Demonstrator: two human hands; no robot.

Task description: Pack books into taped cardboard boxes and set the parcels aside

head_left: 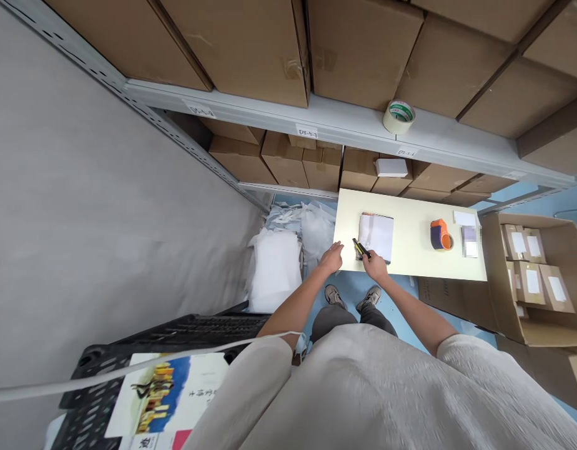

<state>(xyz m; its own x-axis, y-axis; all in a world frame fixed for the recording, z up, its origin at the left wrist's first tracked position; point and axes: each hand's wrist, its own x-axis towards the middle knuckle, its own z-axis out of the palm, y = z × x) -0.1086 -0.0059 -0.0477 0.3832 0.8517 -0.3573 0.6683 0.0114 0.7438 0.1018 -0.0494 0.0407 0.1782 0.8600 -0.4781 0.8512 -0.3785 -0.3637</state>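
Note:
On a pale table (412, 219), near its front left, lies a flat, white-covered pack (378, 232) with a dark edge. My right hand (375, 265) is closed round a black and yellow utility knife (362, 249), whose tip points up and left over the pack's lower left corner. At the table's left front corner rests my left hand (332, 257), fingers on the edge and apparently holding nothing.
An orange and purple tape dispenser (440, 235) stands on the table's right part. Beyond is a shelf (344, 112) with cartons and a tape roll (399, 117). An open carton (497, 275) holds small boxes. White sheets (275, 265) lie left; a black crate (94, 375) is lower left.

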